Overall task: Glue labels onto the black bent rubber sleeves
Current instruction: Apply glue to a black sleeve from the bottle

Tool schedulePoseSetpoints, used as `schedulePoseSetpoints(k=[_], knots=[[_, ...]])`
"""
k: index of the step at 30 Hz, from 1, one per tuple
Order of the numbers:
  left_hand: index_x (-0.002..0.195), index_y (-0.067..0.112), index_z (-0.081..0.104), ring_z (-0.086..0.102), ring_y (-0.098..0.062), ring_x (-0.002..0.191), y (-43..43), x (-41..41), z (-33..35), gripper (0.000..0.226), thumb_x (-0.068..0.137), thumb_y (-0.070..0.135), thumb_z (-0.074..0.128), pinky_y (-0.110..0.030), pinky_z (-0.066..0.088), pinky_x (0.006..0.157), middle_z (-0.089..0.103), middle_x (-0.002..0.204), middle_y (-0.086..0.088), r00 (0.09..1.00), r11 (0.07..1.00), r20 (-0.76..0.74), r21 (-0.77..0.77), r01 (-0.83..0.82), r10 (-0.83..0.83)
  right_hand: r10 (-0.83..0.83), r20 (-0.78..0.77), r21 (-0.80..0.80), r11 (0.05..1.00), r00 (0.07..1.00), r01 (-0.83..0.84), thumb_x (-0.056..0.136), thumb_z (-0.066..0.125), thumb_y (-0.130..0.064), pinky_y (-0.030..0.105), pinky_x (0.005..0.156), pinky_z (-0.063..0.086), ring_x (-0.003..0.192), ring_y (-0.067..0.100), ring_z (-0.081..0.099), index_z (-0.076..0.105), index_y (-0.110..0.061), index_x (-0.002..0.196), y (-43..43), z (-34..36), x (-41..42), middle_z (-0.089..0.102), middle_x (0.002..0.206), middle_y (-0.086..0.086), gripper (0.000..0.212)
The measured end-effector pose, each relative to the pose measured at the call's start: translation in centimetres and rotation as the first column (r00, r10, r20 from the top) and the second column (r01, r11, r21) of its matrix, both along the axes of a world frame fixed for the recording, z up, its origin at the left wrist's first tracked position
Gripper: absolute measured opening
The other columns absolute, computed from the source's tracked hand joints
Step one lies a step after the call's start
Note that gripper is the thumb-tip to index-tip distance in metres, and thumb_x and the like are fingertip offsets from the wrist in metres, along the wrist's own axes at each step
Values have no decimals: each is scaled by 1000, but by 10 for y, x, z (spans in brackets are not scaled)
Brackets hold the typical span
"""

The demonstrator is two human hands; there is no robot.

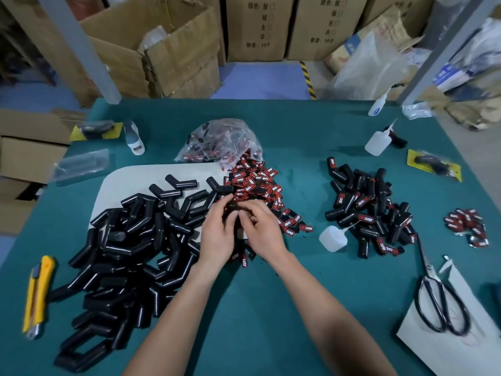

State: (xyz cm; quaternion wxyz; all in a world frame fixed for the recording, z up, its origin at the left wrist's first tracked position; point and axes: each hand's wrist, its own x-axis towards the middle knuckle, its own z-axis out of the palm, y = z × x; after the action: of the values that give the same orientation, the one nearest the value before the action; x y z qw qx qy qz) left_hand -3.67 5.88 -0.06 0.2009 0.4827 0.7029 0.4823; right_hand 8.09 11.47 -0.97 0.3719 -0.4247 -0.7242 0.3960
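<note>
head view (sole view). both hands meet above the green table, at the near edge of the loose labels. the left hand and the right hand have their fingers curled inward. the fingertips sit close together around a small dark piece, the held sleeve, which is mostly hidden between them. whether a label is also pinched there cannot be told.

to the left, partly on a white mat, lies the large heap of bare sleeves, none showing a label. to the right, well apart, lies the smaller heap of labelled sleeves, with red-and-black tags visible on many. a glue bottle lies on its side touching that heap's near-left edge, and neither hand holds it. a torn bag behind the labels holds more of them.

progress, as a judgement: the finished heap is clearly the smaller, so well under half is done. the piece in hand appears to be at the label-fitting step, and the bulk of the bare heap is left to do. scissors and a yellow knife lie near the table's edges.
</note>
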Motion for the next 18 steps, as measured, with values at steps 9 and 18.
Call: schedulePoseSetpoints(k=[9,18], knots=[[125,17,60,65,-19,110,10,51,-6,35,101,-8,51,-34,54,99,72,115,-4,388,980,922,79,-184,-2,-170,-120,-88,983,978,160,88,67,-31,30,94,51,110,11,61,66,-30,120,-11,-5,22,60,116,-22,32],[112,33,69,67,-14,113,-16,30,-20,35,95,3,70,-26,54,96,71,119,2,833,996,553,74,-39,-9,-147,-438,-287,958,887,17,81,75,-1,31,98,51,109,18,67,70,-38,108,-14,2,25,72,112,-5,46]])
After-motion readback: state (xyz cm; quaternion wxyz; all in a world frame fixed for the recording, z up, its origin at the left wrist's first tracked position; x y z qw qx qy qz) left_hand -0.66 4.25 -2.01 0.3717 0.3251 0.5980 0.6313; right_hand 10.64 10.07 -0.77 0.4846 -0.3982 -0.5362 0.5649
